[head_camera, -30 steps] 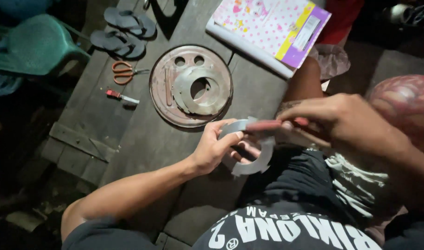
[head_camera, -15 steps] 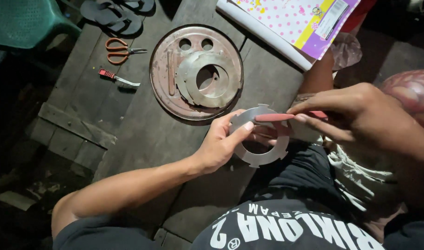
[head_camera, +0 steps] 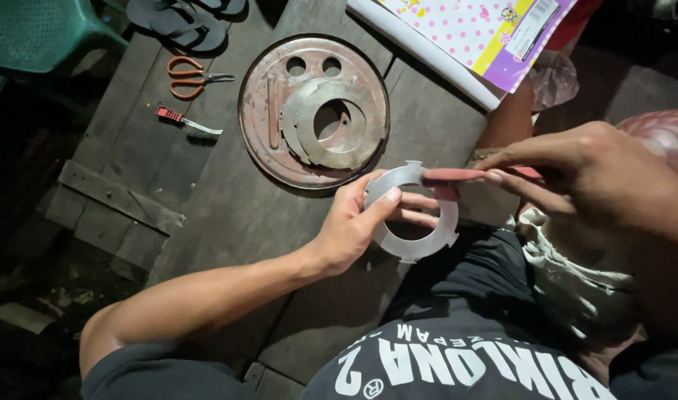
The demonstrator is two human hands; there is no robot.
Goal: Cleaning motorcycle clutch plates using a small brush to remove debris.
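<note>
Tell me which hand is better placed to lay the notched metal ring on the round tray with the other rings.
Left. The left hand already grips the notched metal ring and sits nearer the round tray. The right hand holds a red tool against the ring, farther from the tray.

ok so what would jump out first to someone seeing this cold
First the flat metal ring with notched edges at centre, held in the left hand while the right hand lays a thin red tool across its top edge. Next, the rusty round tray on the dark wooden planks above, holding similar rings, with orange-handled scissors to its left.
</note>
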